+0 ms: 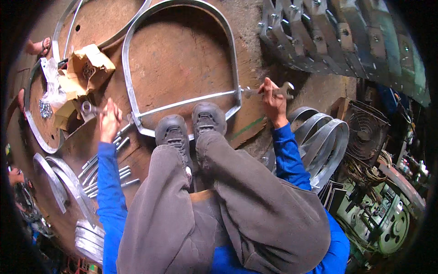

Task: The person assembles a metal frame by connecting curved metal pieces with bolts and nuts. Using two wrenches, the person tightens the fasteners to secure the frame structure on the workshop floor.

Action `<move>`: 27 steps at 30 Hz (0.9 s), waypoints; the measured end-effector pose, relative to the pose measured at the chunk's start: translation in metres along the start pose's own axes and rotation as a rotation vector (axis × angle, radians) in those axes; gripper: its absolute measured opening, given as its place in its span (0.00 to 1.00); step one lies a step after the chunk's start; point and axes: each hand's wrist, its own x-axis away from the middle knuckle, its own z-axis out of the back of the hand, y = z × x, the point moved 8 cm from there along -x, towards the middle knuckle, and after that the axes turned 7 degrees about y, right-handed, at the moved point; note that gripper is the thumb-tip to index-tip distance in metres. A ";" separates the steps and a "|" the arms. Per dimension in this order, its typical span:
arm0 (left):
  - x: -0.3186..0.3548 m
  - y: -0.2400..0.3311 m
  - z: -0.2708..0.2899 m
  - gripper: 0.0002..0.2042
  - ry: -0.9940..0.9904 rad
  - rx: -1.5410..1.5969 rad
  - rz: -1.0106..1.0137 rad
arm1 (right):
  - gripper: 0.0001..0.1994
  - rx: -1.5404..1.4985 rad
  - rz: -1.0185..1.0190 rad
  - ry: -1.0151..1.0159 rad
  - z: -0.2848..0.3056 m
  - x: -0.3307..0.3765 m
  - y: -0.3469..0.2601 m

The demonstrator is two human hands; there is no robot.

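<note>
On my right, a pale-green machine (393, 228) is standing near, a round grille (364, 130) farther, brownish floor (319, 91) showing beyond.

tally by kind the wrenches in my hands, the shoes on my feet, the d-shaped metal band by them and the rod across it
Wrenches: 2, one in the left hand, one in the right hand
Black shoes: 2
D-shaped metal band: 1
Metal rod: 1
Total: 6

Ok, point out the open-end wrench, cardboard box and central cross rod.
Open-end wrench (282, 92): head view, the open end.
Cardboard box (102, 64): head view, a flap.
Central cross rod (179, 104): head view, its middle.
</note>
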 end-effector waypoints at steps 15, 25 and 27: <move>-0.066 -0.022 -0.030 0.28 -0.175 -0.456 0.190 | 0.23 -0.139 -0.045 0.030 -0.001 0.076 0.033; -0.067 -0.014 -0.033 0.35 -0.033 -0.552 0.112 | 0.24 -0.037 0.006 -0.041 -0.019 0.069 0.029; -0.066 -0.018 -0.031 0.37 -0.044 -0.499 0.108 | 0.24 0.014 -0.091 -0.123 -0.029 0.056 0.034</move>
